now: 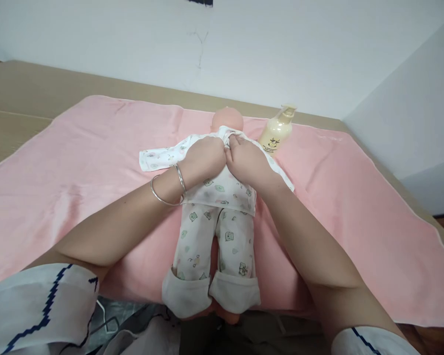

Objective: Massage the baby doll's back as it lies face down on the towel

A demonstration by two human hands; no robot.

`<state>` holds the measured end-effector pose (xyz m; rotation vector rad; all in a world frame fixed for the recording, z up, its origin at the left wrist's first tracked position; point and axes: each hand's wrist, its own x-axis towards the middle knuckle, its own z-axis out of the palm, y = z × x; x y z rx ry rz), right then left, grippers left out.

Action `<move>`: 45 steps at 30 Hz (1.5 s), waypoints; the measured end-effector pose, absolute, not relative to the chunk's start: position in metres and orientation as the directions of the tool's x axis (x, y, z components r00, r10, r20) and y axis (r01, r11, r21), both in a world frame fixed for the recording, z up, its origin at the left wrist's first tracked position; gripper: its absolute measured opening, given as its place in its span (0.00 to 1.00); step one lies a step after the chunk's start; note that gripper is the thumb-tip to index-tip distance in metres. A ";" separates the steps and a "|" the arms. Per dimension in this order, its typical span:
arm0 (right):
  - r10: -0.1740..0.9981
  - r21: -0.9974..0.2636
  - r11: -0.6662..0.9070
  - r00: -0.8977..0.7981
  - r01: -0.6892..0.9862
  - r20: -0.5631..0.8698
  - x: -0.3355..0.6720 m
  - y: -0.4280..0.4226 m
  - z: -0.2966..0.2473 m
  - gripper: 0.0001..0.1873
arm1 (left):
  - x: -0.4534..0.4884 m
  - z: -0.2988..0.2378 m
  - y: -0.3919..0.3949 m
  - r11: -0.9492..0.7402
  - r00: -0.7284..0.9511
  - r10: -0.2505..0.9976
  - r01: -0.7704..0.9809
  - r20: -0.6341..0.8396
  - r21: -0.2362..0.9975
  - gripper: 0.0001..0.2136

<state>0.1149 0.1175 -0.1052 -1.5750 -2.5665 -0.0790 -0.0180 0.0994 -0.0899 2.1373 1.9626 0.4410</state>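
A baby doll [227, 117] lies on its back on a pink towel [77, 162], head pointing away from me, feet at the near edge. It wears a white printed top [222, 190] and matching trousers [194, 246]. My left hand [204, 158] and my right hand [246, 160] rest side by side on the doll's chest, knuckles touching. The fingers of both curl into the top's fabric just below the neck. Two silver bangles [166, 190] circle my left wrist.
A cream pump bottle [276, 134] lies tilted on the towel, right of the doll's head. The towel covers a wooden surface [18, 103] set against a white wall. A second wall closes in at the right.
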 end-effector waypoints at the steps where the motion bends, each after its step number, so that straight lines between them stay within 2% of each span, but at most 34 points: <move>1: 0.886 0.027 0.447 -0.446 0.894 0.128 0.112 0.112 -0.103 0.28 | -0.021 -0.091 0.104 -0.078 0.053 0.996 0.927 0.078 0.367 0.11; 4: 0.884 0.118 0.442 -0.455 0.889 0.109 0.106 0.100 -0.097 0.24 | -0.030 -0.101 0.118 -0.080 0.039 0.993 0.914 0.110 0.398 0.14; 6: 0.888 0.105 0.435 -0.445 0.894 0.116 0.104 0.097 -0.094 0.22 | -0.034 -0.111 0.127 -0.119 0.055 0.985 0.901 0.162 0.417 0.16; 11: 0.911 -0.147 0.410 -0.396 0.900 0.115 0.111 0.112 -0.097 0.22 | -0.035 -0.128 0.134 -0.220 0.123 0.955 0.904 0.270 0.367 0.19; 13: 0.900 -0.232 0.434 -0.414 0.870 0.135 0.116 0.123 -0.103 0.24 | -0.032 -0.125 0.129 -0.205 0.110 0.957 0.911 0.268 0.358 0.18; 19: 0.893 -0.298 0.451 -0.420 0.841 0.163 0.125 0.142 -0.117 0.29 | -0.023 -0.101 0.108 -0.104 0.047 0.989 0.898 0.142 0.428 0.12; 23: 0.898 -0.219 0.440 -0.423 0.871 0.120 0.124 0.130 -0.107 0.31 | -0.028 -0.106 0.118 -0.109 0.043 0.988 0.867 0.145 0.486 0.12; 28: 0.871 0.068 0.482 -0.486 0.874 0.077 0.114 0.102 -0.091 0.24 | -0.035 -0.129 0.141 -0.236 0.131 0.956 0.877 0.263 0.419 0.16; 30: 0.858 0.126 0.492 -0.504 0.861 0.096 0.111 0.098 -0.089 0.21 | -0.035 -0.135 0.144 -0.239 0.115 0.949 0.868 0.292 0.435 0.17; 32: 0.875 0.076 0.463 -0.469 0.883 0.119 0.110 0.101 -0.089 0.20 | -0.034 -0.138 0.144 -0.211 0.066 0.953 0.844 0.295 0.492 0.17; 34: 0.900 -0.076 0.431 -0.422 0.899 0.104 0.113 0.109 -0.091 0.21 | -0.033 -0.139 0.143 -0.199 0.033 0.953 0.821 0.303 0.536 0.17; 37: 0.894 -0.293 0.444 -0.441 0.847 0.079 0.120 0.125 -0.100 0.26 | -0.032 -0.139 0.142 -0.204 0.025 0.950 0.806 0.312 0.555 0.18; 41: 0.898 -0.333 0.440 -0.414 0.834 0.150 0.123 0.140 -0.118 0.35 | -0.032 -0.139 0.141 -0.214 0.033 0.948 0.803 0.318 0.556 0.19; 45: 0.903 -0.334 0.430 -0.392 0.839 0.176 0.121 0.142 -0.128 0.36 | -0.032 -0.136 0.139 -0.215 0.038 0.951 0.797 0.308 0.565 0.18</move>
